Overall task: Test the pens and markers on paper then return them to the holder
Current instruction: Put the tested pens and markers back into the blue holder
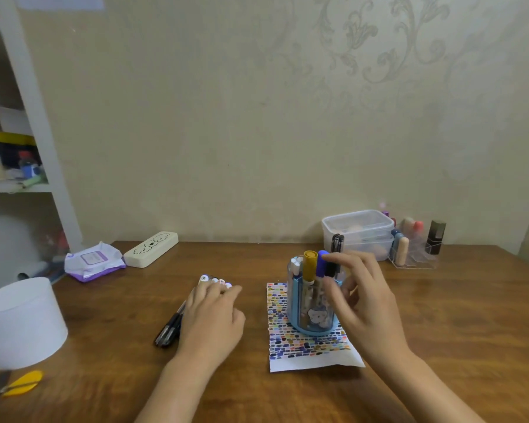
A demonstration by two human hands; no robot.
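A translucent blue pen holder [313, 319] stands on a sheet of paper [306, 351] covered in small colour swatches. In it stand a yellow marker [310, 264], a blue marker [320, 265], white-capped markers [296, 267] and black pens [337, 242]. My right hand [364, 300] is at the holder's top and pinches a black marker [330, 271] between thumb and index finger. My left hand [211, 319] rests flat on a row of white-ended markers [216, 281] lying on the table. Two black pens [168, 329] lie just left of that hand.
The wooden table [440, 315] also holds a white round container [22, 322], yellow scissors [22, 383], a wipes pack [93, 261] and a cream pencil case [150, 248]. Clear plastic boxes [358, 230] and a cosmetics organiser [416, 254] stand at the back right.
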